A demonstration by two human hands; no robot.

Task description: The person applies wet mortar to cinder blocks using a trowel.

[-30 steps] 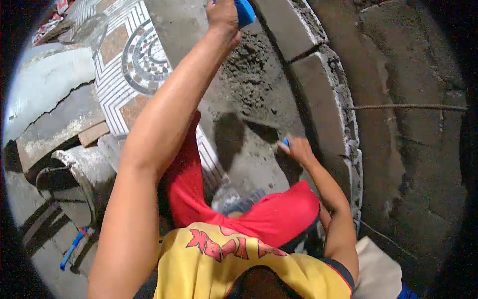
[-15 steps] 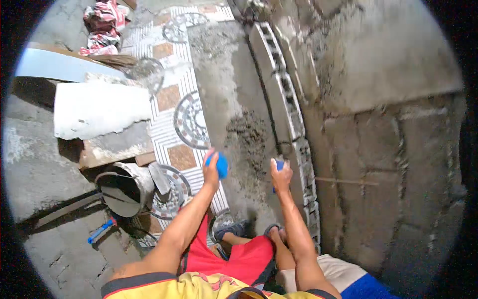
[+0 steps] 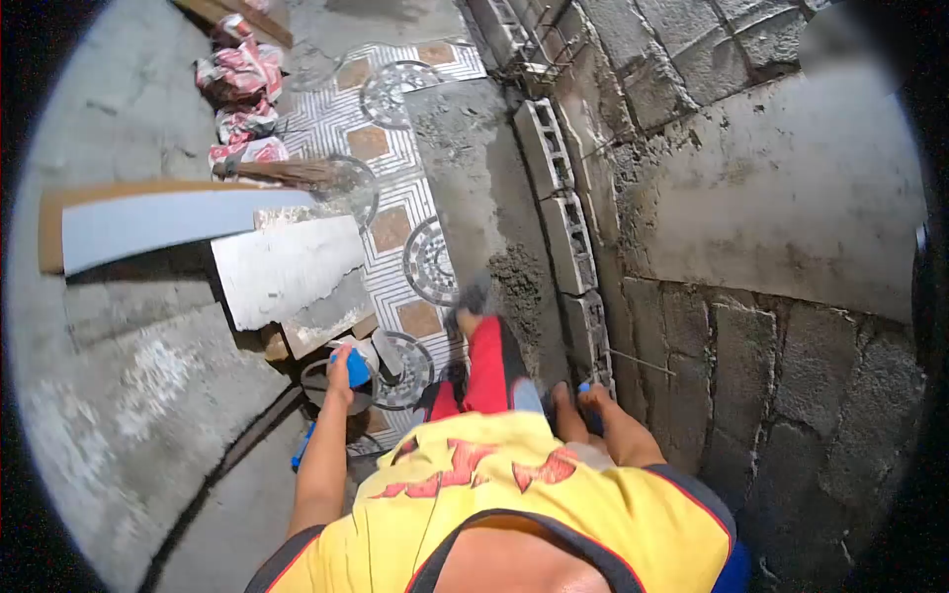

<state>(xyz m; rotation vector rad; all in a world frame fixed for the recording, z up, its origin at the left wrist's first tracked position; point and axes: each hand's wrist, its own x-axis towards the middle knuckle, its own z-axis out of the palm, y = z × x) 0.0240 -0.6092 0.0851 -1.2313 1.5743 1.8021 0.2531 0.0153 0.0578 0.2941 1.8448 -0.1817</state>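
Note:
My left hand (image 3: 339, 378) is closed on a blue rounded object (image 3: 357, 369), over the grey bucket beside the tiled strip. My arm and the object hide part of the bucket's opening. On the other side of my body, my right hand (image 3: 601, 400) is closed around something with a blue end (image 3: 584, 387), near the row of hollow blocks (image 3: 570, 242); most of that thing is covered by the fingers, and I cannot tell its kind. A blue-handled tool (image 3: 301, 450) lies on the floor past my left forearm.
A patterned tile strip (image 3: 391, 183) runs ahead, with a heap of wet mortar (image 3: 517, 282) to its right. Left of it are a white board (image 3: 292, 267), a long pale panel (image 3: 168, 222), a broom (image 3: 277, 172) and crumpled sacks (image 3: 242, 79). A block wall (image 3: 781, 366) rises on the right.
My view has turned and shifted. My left hand has moved over to the bucket with the blue object, and my right hand has drawn back toward my body. One leg has stepped forward.

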